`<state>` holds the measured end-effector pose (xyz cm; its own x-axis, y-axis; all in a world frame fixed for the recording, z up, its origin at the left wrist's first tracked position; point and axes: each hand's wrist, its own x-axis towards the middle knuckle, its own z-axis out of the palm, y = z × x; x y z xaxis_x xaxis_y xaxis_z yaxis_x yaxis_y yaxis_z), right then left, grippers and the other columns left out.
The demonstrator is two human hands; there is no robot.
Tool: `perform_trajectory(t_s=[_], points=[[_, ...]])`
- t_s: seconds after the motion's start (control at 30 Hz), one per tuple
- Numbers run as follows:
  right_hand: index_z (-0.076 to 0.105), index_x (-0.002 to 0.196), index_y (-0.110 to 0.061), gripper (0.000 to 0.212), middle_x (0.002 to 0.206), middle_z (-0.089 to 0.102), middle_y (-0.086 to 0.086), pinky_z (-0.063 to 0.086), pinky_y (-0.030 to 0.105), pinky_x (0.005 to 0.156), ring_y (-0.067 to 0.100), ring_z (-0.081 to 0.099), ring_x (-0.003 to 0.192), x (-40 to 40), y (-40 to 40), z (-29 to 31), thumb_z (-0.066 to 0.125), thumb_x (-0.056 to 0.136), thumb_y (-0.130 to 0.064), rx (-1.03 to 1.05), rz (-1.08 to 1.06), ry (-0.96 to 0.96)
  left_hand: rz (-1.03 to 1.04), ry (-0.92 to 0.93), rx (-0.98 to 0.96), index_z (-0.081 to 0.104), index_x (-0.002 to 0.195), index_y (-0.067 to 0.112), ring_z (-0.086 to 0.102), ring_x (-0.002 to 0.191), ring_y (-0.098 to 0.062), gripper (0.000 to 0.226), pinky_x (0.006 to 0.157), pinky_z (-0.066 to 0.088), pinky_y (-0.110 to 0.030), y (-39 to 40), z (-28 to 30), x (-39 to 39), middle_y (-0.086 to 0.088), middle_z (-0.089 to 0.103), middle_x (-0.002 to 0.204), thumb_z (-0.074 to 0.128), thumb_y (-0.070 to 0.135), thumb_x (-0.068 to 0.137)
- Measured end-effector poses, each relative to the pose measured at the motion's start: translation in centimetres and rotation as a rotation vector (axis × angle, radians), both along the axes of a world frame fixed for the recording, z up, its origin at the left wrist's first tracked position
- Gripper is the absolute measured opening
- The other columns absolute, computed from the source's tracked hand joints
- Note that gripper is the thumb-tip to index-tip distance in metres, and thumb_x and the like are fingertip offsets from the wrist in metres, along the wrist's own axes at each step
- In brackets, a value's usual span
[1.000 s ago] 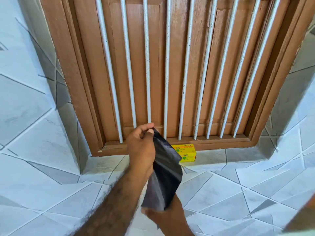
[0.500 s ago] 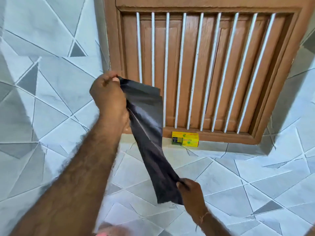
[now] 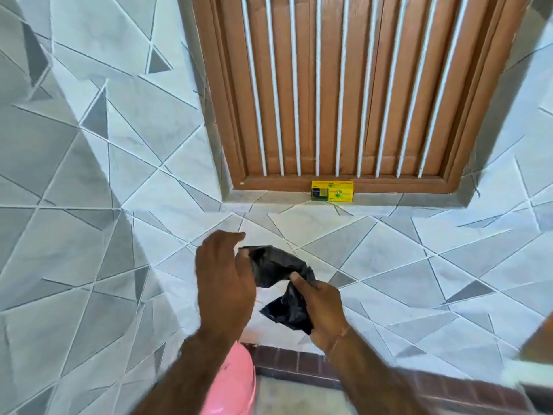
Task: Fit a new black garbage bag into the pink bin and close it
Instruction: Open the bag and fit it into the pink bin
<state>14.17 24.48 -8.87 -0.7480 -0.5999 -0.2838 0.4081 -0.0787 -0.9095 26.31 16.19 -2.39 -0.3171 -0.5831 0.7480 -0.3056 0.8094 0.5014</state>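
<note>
Bag bunched up in both hands, above the bin.

The black bag (image 3: pixel 279 283), thin, limp and slippery-looking, is pinched by the left hand (image 3: pixel 224 277) and gripped by the right hand (image 3: pixel 321 310); the pink bin (image 3: pixel 233 384) sits at six o'clock. Best taken at the open edge.

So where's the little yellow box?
In the head view, the yellow box sits on the tiled ledge at the foot of the brown barred window, near the middle, above and beyond the hands holding the black bag.
</note>
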Motion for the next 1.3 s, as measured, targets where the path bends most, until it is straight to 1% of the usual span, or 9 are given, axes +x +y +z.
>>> perform_trajectory(t_s=[0.1,0.27,0.5,0.67,0.8,0.97,1.07,1.17,1.3], points=[[0.072,0.089,0.002,0.017,0.084,0.074,0.02,0.056,0.036,0.062,0.03,0.068,0.067,2.7,-0.1,0.2,0.072,0.084,-0.014,-0.021,0.029,0.038,-0.345,-0.249,0.113,0.055,0.106,0.033,0.048,0.092,0.002,0.017,0.087,0.034,-0.007,3.3,-1.1,3.2,0.017,0.054,0.097,0.055,0.027,0.09],[0.075,0.084,-0.002,0.012,0.085,0.074,0.022,0.06,0.043,0.068,0.036,0.071,0.075,8.5,0.0,0.2,0.065,0.088,-0.008,-0.015,0.163,0.046,-0.326,-0.497,0.348,0.052,0.124,0.036,0.05,0.106,-0.005,0.039,0.096,0.04,-0.018,3.1,-5.2,9.9,0.017,0.055,0.111,0.061,0.022,0.088],[0.068,0.073,-0.006,0.029,0.074,0.07,0.017,0.057,0.049,0.077,0.032,0.067,0.067,19.6,0.0,-1.2,0.081,0.074,-0.032,-0.05,0.139,-0.066,-0.255,-0.208,0.656,0.056,0.091,0.038,0.06,0.079,0.008,0.037,0.065,0.042,-0.002,2.9,-6.4,19.9,0.013,0.064,0.078,0.059,0.002,0.086],[0.072,0.089,0.002,0.036,0.087,0.076,0.016,0.058,0.048,0.08,0.033,0.072,0.082,22.6,2.0,-1.9,0.076,0.081,-0.033,0.037,-0.008,-0.088,-0.054,0.173,1.007,0.064,0.089,0.026,0.063,0.078,-0.019,0.027,0.058,0.049,-0.014,1.4,-6.1,24.5,0.006,0.065,0.084,0.054,0.001,0.088],[0.059,0.061,-0.001,0.03,0.06,0.055,0.012,0.044,0.034,0.055,0.026,0.052,0.061,24.0,5.0,-3.3,0.075,0.08,-0.018,0.371,-0.006,0.35,-0.104,0.617,1.381,0.059,0.103,0.013,0.054,0.065,-0.028,0.028,0.058,0.044,-0.031,0.6,-4.0,26.9,-0.013,0.063,0.076,0.049,-0.008,0.088],[0.064,0.089,-0.018,0.014,0.085,0.062,-0.004,0.045,0.031,0.078,0.02,0.061,0.086,26.6,6.5,-2.8,0.071,0.082,-0.027,0.471,-0.043,0.916,-0.073,0.491,1.243,0.063,0.089,0.02,0.063,0.078,-0.03,0.026,0.071,0.054,-0.038,2.9,-3.4,25.7,-0.017,0.069,0.094,0.05,-0.001,0.085],[0.067,0.09,-0.034,0.016,0.085,0.07,-0.014,0.05,0.022,0.074,0.004,0.064,0.082,27.4,6.3,1.0,0.076,0.077,-0.037,0.262,0.15,0.851,-0.1,0.406,1.166,0.063,0.093,0.021,0.067,0.089,-0.032,0.023,0.084,0.056,-0.048,4.6,-2.3,24.6,-0.01,0.069,0.094,0.05,0.003,0.089],[0.07,0.077,-0.041,0.019,0.078,0.074,-0.019,0.056,0.024,0.073,0.003,0.069,0.074,27.5,5.8,2.6,0.077,0.077,-0.024,0.176,0.308,0.782,-0.154,0.405,1.161,0.062,0.1,0.016,0.066,0.073,-0.022,0.02,0.064,0.057,-0.027,6.3,-1.4,23.9,-0.009,0.068,0.084,0.052,0.002,0.09],[0.076,0.073,-0.016,0.018,0.073,0.076,0.005,0.055,0.029,0.059,0.019,0.07,0.066,26.3,6.0,2.7,0.069,0.081,-0.002,0.101,0.206,0.561,-0.234,0.438,1.167,0.062,0.104,0.015,0.066,0.067,-0.018,0.02,0.061,0.055,-0.024,7.3,-1.3,24.0,-0.007,0.07,0.074,0.062,0.004,0.087]])
